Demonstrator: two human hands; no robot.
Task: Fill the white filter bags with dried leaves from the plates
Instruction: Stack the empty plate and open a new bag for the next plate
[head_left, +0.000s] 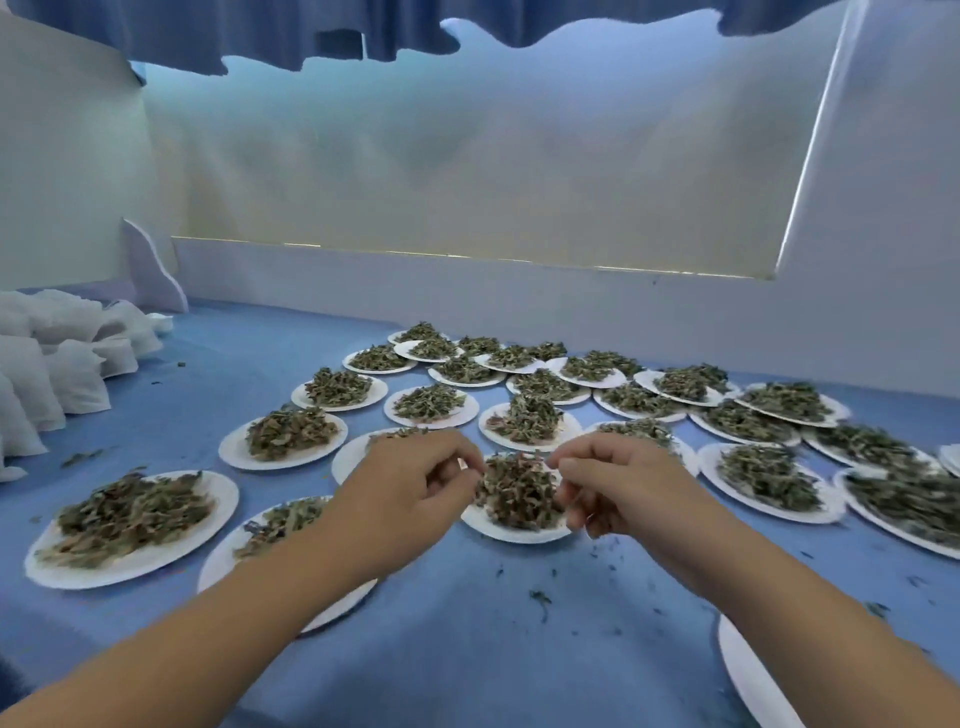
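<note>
A heap of dried leaves (519, 493) sits on a white plate (511, 534). The left hand (410, 478) curls at the plate's left edge and the right hand (618, 480) at its right, fingertips against the heap; whether either pinches leaves, I cannot tell. More heaped plates (283, 439) ring this plate. White filter bags (62, 374) lie far to its left, on the blue cloth (467, 623)

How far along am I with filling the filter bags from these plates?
Done: white bags piled far left look stuffed; one near-right plate is empty. In hand: left hand and right hand flank one plate's leaf pile. Left: some twenty heaped plates.
</note>
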